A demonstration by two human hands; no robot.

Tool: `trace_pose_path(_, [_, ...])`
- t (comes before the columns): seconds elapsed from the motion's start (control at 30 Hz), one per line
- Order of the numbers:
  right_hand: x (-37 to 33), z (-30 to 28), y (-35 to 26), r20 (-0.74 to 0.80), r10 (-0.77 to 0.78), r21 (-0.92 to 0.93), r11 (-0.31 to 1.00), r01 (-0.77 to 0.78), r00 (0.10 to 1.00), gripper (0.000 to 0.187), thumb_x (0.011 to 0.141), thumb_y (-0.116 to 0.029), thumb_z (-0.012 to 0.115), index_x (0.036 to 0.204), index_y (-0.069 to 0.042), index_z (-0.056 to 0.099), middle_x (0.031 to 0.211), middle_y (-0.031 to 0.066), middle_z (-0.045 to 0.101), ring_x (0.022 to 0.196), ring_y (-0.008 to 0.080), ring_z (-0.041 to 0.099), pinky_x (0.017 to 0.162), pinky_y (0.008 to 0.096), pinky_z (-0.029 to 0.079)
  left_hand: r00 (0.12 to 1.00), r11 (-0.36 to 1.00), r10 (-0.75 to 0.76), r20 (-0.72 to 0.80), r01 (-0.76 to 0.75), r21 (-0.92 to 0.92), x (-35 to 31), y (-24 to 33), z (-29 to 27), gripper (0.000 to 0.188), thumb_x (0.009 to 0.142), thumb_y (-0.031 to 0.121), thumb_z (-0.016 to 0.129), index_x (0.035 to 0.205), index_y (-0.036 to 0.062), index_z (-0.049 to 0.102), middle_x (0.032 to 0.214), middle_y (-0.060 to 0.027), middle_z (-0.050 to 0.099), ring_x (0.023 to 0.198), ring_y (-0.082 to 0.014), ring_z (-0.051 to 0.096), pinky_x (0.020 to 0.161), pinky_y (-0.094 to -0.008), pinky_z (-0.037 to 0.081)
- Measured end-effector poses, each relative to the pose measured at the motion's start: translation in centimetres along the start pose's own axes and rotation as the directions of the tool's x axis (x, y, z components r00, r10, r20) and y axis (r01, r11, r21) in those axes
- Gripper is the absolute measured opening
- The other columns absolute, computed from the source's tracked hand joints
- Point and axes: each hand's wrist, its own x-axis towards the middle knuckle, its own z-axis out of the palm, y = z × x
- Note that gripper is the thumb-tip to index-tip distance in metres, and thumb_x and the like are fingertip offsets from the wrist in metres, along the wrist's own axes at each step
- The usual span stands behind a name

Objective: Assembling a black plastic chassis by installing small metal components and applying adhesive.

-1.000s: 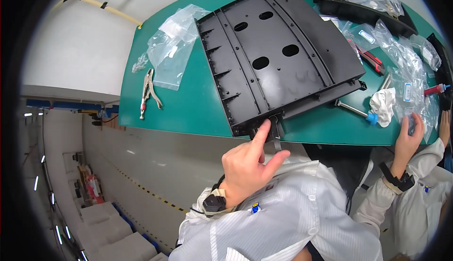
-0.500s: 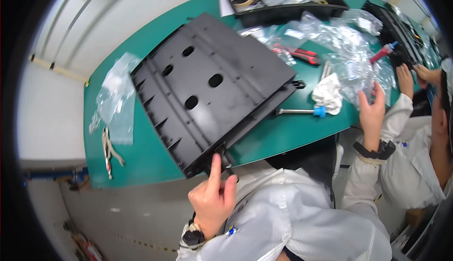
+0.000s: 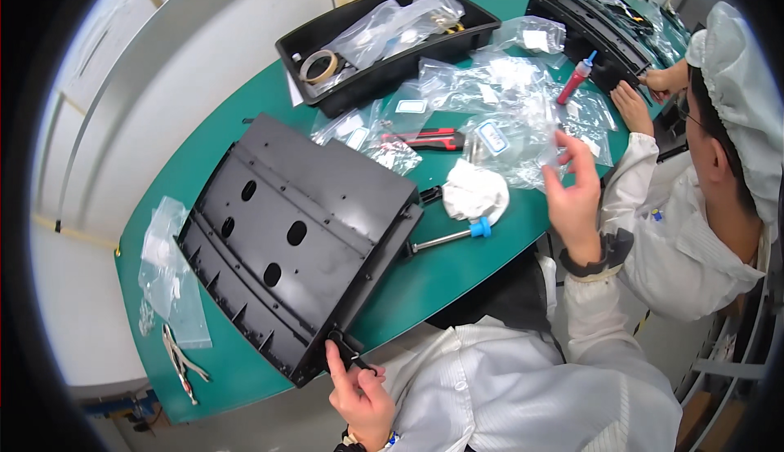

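Observation:
A large black metal panel [image 3: 314, 231] with several oval holes lies slanted on the green table. At its near corner, my left hand [image 3: 363, 399] has its index finger stretched against a small black bracket-like part [image 3: 349, 352], the thumb apart by that part's lower end. The other fingers are curled and partly hidden. My right hand [image 3: 576, 199] is raised at the right edge of a heap of clear plastic bags [image 3: 510, 146], thumb and fingers apart. Whether it touches a bag I cannot tell. A crumpled white cloth [image 3: 474, 192] and a metal rod with a blue end [image 3: 453, 236] lie between the hands.
A black bin [image 3: 392, 52] holding bags and a tape roll stands at the back. Locking pliers [image 3: 181, 362] and a clear bag [image 3: 171, 280] lie left. A red-handled tool [image 3: 433, 139] and red bottle [image 3: 576, 79] lie among bags. A co-worker's hands [image 3: 641, 101] touch another black part.
My view has swung to the right, so the panel and table sit further left and lower. My left hand stays at the panel's corner, my right hand beside the bags.

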Motion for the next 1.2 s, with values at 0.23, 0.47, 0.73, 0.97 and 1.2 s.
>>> trace_pose_path(0.23, [-1.6, 3.1, -2.9, 0.151, -0.328, 0.051, 0.945, 0.324, 0.933, 0.034, 0.082, 0.004, 0.075, 0.115, -0.007, 0.076, 0.123, 0.0107, 0.07, 0.111, 0.0336, 0.064, 0.097, 0.0442, 0.049, 0.985, 0.985, -0.008, -0.172, -0.022, -0.169, -0.4, -3.2, 2.4, 0.068, 0.095, 0.007, 0.043, 0.161, -0.0093, 0.037, 0.071, -0.0108, 0.072, 0.057, -0.0157, 0.064, 0.055, -0.0267, 0.051])
trace_pose_path(0.47, [-1.8, 3.2, -2.4, 0.23, -0.357, 0.157, 0.932, 0.327, 0.906, 0.028, 0.083, -0.001, 0.077, 0.11, -0.007, 0.077, 0.116, 0.0063, 0.075, 0.104, 0.0303, 0.067, 0.097, 0.0435, 0.048, 0.965, 0.978, -0.045, -0.258, -0.01, -0.208, -0.5, -3.9, 3.8, 0.063, 0.102, 0.017, 0.036, 0.162, -0.0025, 0.038, 0.072, -0.0099, 0.069, 0.054, -0.0121, 0.054, 0.053, -0.0226, 0.041])
trace_pose_path(0.73, [0.7, -1.8, -0.5, 0.012, -0.323, 0.329, 0.895, 0.302, 0.946, 0.026, 0.078, 0.002, 0.068, 0.101, -0.003, 0.079, 0.113, 0.0165, 0.075, 0.098, 0.0299, 0.07, 0.084, 0.0389, 0.056, 0.925, 0.972, -0.131, -0.357, 0.049, -0.23, -0.3, -4.1, 4.4, 0.062, 0.103, 0.021, 0.035, 0.163, 0.0039, 0.041, 0.071, -0.0076, 0.065, 0.057, -0.0126, 0.055, 0.054, -0.0221, 0.042])
trace_pose_path(0.97, [7.8, -6.3, 12.3, -0.288, 0.383, 0.082, 0.923, -0.376, 0.878, 0.027, 0.091, -0.009, 0.064, 0.113, 0.0, 0.077, 0.104, 0.0139, 0.078, 0.096, 0.0226, 0.074, 0.088, 0.0339, 0.057, 0.929, 0.972, -0.13, -0.347, 0.049, -0.231, -0.1, -3.6, 4.6, 0.062, 0.103, 0.019, 0.034, 0.164, 0.0068, 0.042, 0.071, -0.0049, 0.064, 0.057, -0.0111, 0.054, 0.054, -0.0216, 0.042])
trace_pose_path(1.2, [12.9, -6.4, 20.2, -0.225, 0.365, -0.486, 0.761, -0.429, 0.903, 0.04, 0.089, -0.027, 0.069, 0.114, 0.004, 0.076, 0.115, 0.0293, 0.076, 0.113, 0.0445, 0.072, 0.098, 0.0475, 0.058, 0.931, 0.967, -0.151, -0.333, 0.069, -0.246, -0.2, -3.7, 4.2, 0.062, 0.104, 0.019, 0.034, 0.164, 0.0079, 0.043, 0.07, -0.0036, 0.063, 0.057, -0.0098, 0.051, 0.055, -0.0214, 0.041])
